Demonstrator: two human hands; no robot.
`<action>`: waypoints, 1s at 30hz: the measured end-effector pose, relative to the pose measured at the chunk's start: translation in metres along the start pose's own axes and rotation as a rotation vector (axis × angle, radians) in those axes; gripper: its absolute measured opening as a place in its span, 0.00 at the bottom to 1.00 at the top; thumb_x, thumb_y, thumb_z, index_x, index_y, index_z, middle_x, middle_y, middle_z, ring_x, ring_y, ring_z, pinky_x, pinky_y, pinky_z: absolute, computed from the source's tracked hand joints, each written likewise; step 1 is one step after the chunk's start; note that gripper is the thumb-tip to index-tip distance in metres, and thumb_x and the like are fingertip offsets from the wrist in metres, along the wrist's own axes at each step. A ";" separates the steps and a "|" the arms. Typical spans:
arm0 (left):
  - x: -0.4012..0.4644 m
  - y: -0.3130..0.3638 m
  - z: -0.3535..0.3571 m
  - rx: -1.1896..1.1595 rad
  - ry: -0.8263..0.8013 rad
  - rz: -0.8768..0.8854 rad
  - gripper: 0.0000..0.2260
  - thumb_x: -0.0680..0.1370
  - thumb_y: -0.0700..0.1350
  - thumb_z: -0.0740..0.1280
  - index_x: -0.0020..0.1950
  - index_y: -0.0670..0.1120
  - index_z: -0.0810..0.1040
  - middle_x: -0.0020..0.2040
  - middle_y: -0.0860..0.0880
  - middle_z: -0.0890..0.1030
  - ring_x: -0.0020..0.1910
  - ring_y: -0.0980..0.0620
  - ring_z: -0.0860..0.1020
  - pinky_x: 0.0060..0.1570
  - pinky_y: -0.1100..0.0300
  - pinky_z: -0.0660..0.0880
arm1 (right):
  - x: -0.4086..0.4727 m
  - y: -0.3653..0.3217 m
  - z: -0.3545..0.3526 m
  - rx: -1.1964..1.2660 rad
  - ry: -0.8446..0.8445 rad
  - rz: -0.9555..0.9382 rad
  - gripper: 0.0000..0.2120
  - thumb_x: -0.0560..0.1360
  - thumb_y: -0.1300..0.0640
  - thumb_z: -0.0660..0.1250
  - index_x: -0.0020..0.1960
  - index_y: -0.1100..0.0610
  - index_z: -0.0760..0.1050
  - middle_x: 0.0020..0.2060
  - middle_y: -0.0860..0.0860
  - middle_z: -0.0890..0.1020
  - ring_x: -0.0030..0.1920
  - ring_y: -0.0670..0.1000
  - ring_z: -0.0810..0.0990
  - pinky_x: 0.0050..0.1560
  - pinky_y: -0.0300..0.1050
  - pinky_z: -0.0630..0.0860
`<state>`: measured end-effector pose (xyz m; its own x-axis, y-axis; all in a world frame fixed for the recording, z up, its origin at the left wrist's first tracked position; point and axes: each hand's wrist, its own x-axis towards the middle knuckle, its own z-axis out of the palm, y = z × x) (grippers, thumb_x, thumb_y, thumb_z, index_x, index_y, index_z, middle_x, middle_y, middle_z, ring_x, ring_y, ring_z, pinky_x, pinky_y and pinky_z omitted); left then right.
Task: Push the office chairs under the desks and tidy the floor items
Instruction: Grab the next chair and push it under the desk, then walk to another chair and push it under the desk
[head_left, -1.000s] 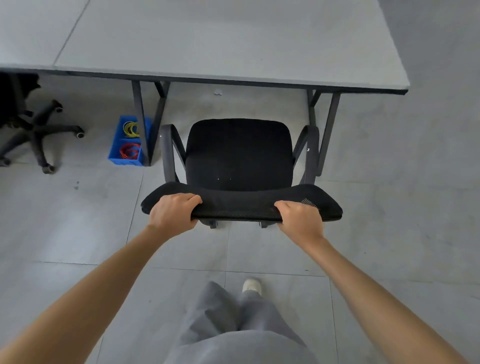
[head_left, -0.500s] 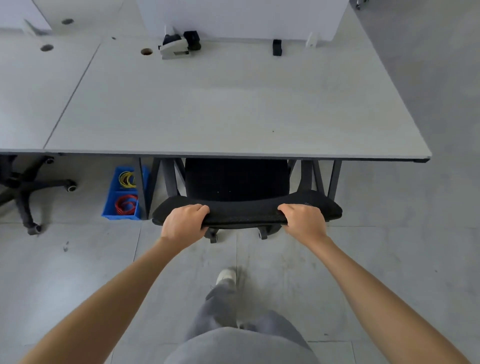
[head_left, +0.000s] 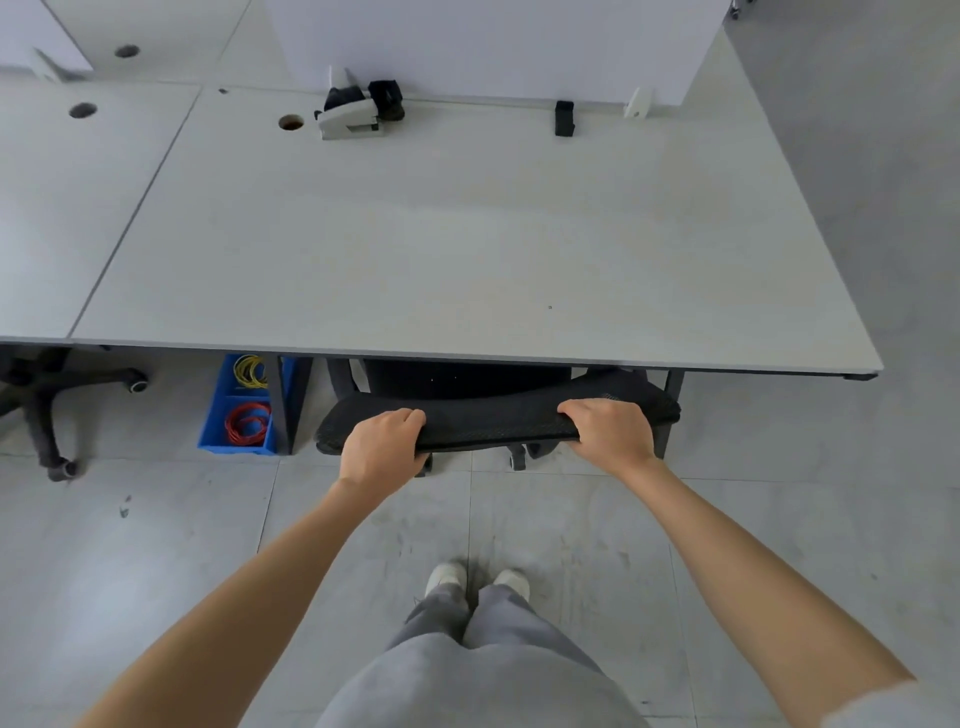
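A black mesh office chair (head_left: 493, 421) stands tucked under the grey desk (head_left: 441, 249), with only the top of its backrest and a strip of seat showing past the desk's front edge. My left hand (head_left: 382, 447) grips the left part of the backrest top. My right hand (head_left: 608, 434) grips the right part, fingers curled over the edge. A blue bin (head_left: 236, 410) holding yellow and red cable coils sits on the floor beside the desk's left leg.
A second office chair's wheeled base (head_left: 47, 410) shows under the neighbouring desk at the left. On the desk's far side lie a white and black device (head_left: 353, 111) and a small black clip (head_left: 563, 117) against a white divider. My feet (head_left: 475, 579) stand on grey tiles.
The chair has rolled forward under the desk, its seat now almost fully hidden. I stepped closer, both feet together, and both hands kept their grip on the backrest.
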<state>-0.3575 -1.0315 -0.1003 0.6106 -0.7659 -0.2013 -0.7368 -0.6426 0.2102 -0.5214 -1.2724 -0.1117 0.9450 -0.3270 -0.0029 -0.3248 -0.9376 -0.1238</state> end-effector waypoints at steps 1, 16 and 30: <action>0.000 0.000 0.001 -0.004 0.004 -0.003 0.09 0.74 0.48 0.66 0.52 0.47 0.75 0.44 0.50 0.80 0.42 0.49 0.77 0.40 0.54 0.77 | 0.000 0.000 0.001 0.005 0.006 -0.006 0.12 0.57 0.58 0.75 0.39 0.56 0.79 0.29 0.50 0.81 0.30 0.55 0.80 0.23 0.43 0.73; -0.012 0.073 -0.024 -0.480 0.039 0.170 0.12 0.77 0.42 0.63 0.61 0.46 0.76 0.57 0.51 0.79 0.53 0.56 0.77 0.51 0.68 0.72 | -0.024 -0.006 -0.039 0.569 -0.102 0.037 0.18 0.76 0.50 0.64 0.63 0.57 0.75 0.63 0.49 0.77 0.66 0.45 0.70 0.66 0.41 0.65; 0.015 0.181 0.017 -0.816 -0.588 0.471 0.13 0.80 0.37 0.58 0.53 0.54 0.76 0.46 0.61 0.83 0.47 0.58 0.81 0.51 0.65 0.74 | -0.261 -0.075 -0.018 1.302 0.734 1.447 0.12 0.79 0.62 0.58 0.57 0.53 0.78 0.54 0.48 0.82 0.58 0.45 0.78 0.64 0.52 0.72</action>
<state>-0.4867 -1.1595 -0.0816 -0.0725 -0.9472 -0.3124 -0.3148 -0.2755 0.9083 -0.7443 -1.1184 -0.0836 -0.2013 -0.8686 -0.4529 -0.1308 0.4820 -0.8663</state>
